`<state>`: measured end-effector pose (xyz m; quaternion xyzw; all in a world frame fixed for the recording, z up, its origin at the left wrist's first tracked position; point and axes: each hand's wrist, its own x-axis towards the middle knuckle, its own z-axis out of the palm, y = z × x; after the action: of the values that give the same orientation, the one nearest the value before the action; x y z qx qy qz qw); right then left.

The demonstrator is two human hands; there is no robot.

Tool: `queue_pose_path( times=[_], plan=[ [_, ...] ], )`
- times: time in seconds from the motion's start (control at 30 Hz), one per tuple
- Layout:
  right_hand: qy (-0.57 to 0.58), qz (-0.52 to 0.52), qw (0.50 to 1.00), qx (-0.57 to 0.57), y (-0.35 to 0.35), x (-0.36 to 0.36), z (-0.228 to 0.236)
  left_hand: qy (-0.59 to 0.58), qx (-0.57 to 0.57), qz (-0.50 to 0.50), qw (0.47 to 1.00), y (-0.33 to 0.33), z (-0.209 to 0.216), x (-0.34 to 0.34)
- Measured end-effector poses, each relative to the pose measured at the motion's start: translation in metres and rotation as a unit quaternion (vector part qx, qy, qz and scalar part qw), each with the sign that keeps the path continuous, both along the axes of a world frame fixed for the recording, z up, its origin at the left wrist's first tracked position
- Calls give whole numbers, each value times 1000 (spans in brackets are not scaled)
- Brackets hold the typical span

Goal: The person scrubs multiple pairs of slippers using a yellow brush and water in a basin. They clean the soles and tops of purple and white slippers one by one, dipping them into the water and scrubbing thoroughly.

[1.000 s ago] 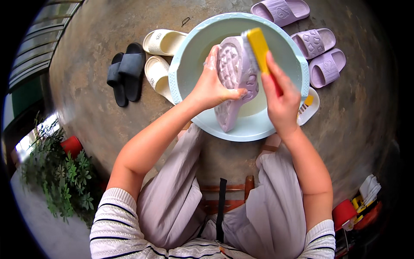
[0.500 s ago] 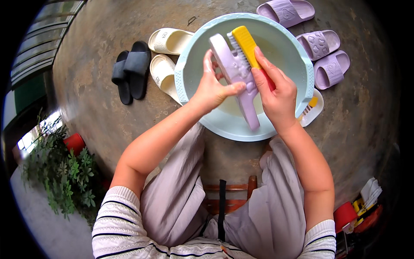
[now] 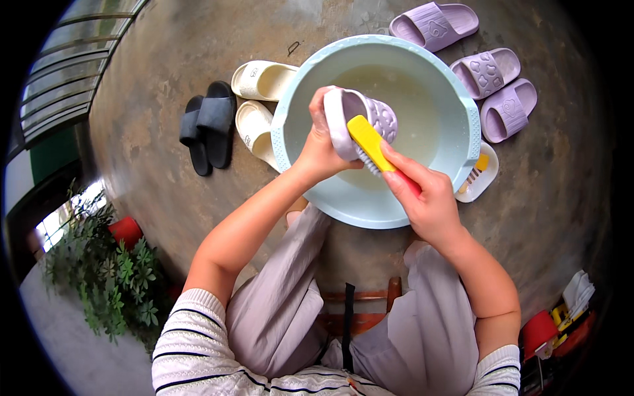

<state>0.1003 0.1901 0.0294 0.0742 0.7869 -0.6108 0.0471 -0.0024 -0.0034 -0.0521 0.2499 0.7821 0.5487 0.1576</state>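
Above the basin, a wet purple slipper [image 3: 339, 125] is gripped by my left hand [image 3: 321, 150], its embossed strap turned to the right and its sole end toward me. My right hand [image 3: 426, 198] is closed round the red handle of a scrubbing brush [image 3: 371, 143] with a yellow back. The pale bristles point down and left, at the slipper's near edge; the brush hides part of that edge. Cloudy water lies in the light blue basin [image 3: 310, 198] under both hands.
Cream slippers [image 3: 254, 125] and black slippers [image 3: 216, 122] lie left of the basin. Several purple slippers [image 3: 508, 109] lie to its right, near a white soap dish [image 3: 481, 181]. A potted plant [image 3: 125, 277] stands at lower left, a red container [image 3: 538, 333] at lower right.
My left hand has turned the slipper from long and upright to end-on, strap facing right. The brush has moved down from the slipper's upper side to its near edge.
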Motion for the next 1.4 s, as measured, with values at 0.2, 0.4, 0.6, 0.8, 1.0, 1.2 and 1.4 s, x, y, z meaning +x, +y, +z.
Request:
queue_pose_path(
  times=[0.2,0.4,0.6,0.8,1.0,1.2,1.4],
  plan=[
    [-83,-76,988,-103,-21,-22,-4,134,8,38,990,11,-10,-2],
    [-75,-74,993,-57,-28,-9,1,218,30,82,972,19,-18,-3],
    [-2,-13,989,146,-5,-20,-8,-294,92,40,951,0,57,25],
    [-59,62,989,118,-8,2,13,-666,135,150,718,-19,89,9],
    [-115,119,971,171,1,16,34,-603,108,218,760,3,77,33],
    [-62,109,929,347,-5,15,-18,-617,81,217,752,22,55,47],
    [-104,157,929,319,-5,28,18,-620,110,205,749,11,43,51]
  ],
)
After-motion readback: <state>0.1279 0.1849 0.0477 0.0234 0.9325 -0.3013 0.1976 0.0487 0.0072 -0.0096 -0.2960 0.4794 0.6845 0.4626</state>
